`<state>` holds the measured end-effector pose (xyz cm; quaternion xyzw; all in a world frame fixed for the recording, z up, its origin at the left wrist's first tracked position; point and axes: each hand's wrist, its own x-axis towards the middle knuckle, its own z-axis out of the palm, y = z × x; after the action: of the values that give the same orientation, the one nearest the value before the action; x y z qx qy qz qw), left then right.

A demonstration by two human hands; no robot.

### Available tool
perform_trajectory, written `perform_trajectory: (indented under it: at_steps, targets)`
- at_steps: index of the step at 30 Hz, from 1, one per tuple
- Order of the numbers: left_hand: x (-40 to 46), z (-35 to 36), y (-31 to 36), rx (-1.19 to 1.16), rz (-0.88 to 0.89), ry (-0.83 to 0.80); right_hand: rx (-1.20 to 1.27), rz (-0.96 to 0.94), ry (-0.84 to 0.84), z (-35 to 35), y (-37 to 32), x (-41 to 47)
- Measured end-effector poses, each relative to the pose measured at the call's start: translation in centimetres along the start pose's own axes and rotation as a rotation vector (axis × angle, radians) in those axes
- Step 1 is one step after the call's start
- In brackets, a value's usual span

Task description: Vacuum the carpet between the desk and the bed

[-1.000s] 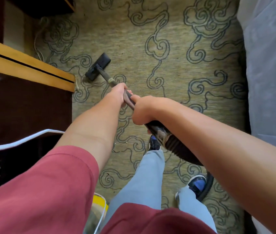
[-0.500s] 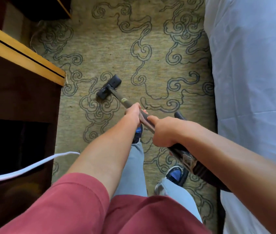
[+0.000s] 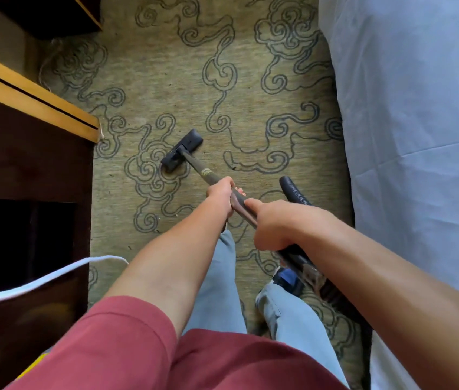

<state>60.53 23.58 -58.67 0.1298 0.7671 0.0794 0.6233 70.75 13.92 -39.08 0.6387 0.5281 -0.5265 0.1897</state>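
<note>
Both hands grip the vacuum wand (image 3: 213, 177): left hand (image 3: 220, 194) forward, right hand (image 3: 272, 224) behind it near the ribbed hose (image 3: 293, 188). Floor nozzle (image 3: 182, 149) sits flat on the carpet (image 3: 251, 116), toward 11 o'clock from the hands. Over the last second it has pulled back from the desk (image 3: 34, 105) corner at 9 o'clock toward mid-strip. Bed (image 3: 419, 122) at 3 o'clock. Judged: a return stroke; the bed-side lane likely remains.

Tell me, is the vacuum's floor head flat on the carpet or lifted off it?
Flat, as far as shows: the floor head lies against the carpet with no gap visible beneath it.
</note>
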Motion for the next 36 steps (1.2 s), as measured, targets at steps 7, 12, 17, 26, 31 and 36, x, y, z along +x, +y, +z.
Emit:
perform_trajectory:
  at_steps: [7, 12, 17, 26, 31, 36]
  targets:
    - [4.5, -1.8, 5.6, 0.121, 0.103, 0.098, 0.131, -0.054, -0.031, -2.7, -2.7, 5.5]
    - [10.9, -4.5, 12.5, 0.184, 0.136, 0.127, 0.191, -0.083, 0.018, -4.9, -6.5, 13.8]
    - [14.2, -6.6, 19.6, 0.186, 0.116, 0.099, 0.157, -0.095, 0.008, -10.0, -10.4, 18.1]
    - [16.7, -9.9, 31.1, 0.130, 0.092, 0.075, 0.193, -0.065, 0.019, -18.9, -17.7, 23.4]
    - [14.2, -9.9, 30.8, 0.108, 0.091, 0.080, 0.143, -0.046, 0.086, -18.8, -18.3, 21.0]
    - [7.6, -9.2, 26.9, 0.045, 0.070, 0.070, 0.130, -0.055, 0.068, -16.8, -15.9, 14.0]
